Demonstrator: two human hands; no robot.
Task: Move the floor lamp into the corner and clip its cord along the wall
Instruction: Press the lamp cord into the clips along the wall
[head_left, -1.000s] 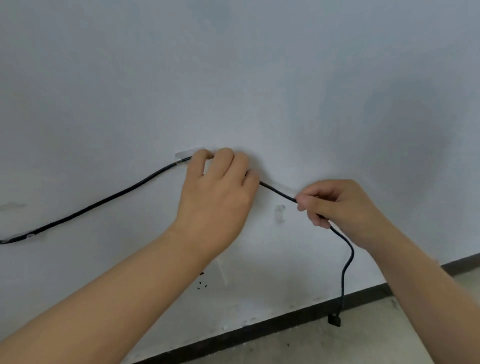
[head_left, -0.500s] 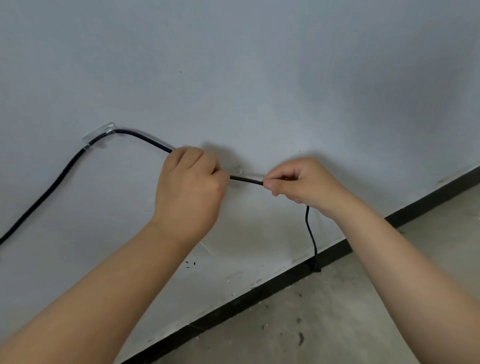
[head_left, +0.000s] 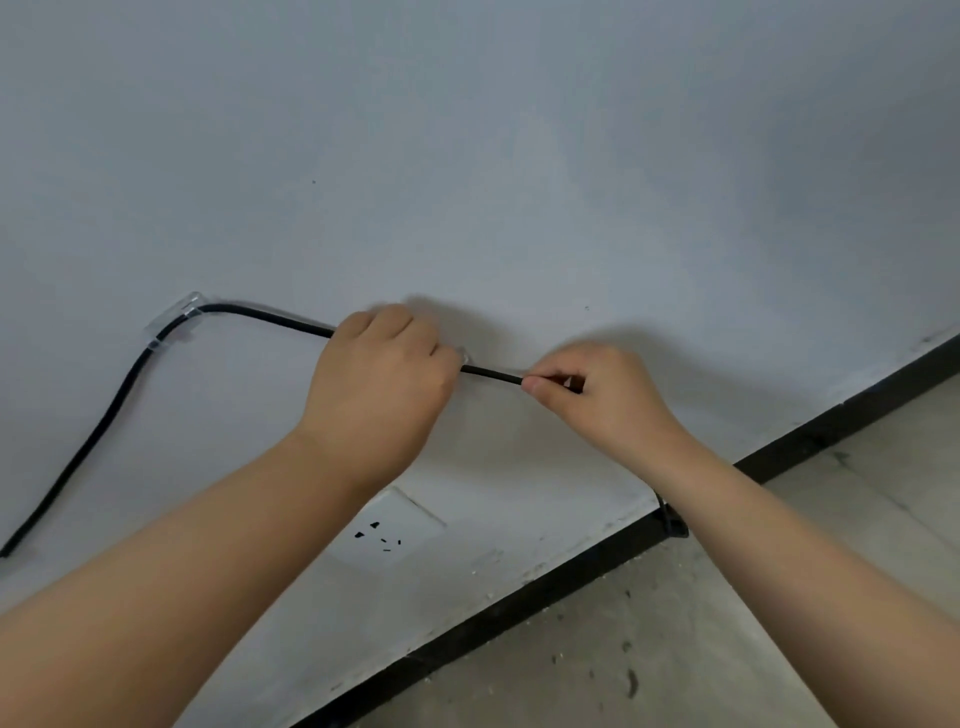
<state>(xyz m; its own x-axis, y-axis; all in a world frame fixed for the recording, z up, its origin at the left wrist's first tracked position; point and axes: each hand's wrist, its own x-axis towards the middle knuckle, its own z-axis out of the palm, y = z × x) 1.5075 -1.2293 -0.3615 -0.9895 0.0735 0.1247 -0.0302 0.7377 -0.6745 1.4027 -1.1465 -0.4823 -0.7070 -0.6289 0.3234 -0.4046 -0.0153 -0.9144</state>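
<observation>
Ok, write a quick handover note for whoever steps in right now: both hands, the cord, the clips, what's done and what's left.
Left hand: closed on the black cord, pressed against the wall where the edge of a second clear clip peeks out beside the knuckles.
Right hand: pinching the cord just to the right, holding that stretch taut.
Done: the cord already runs through the clear clip further left.
The plug end hangs by the black baseboard, below the right forearm; the outlet sits under the left wrist.
Left: seat the cord in the second clip; whether it is in yet is hidden. The lamp is out of view.
</observation>
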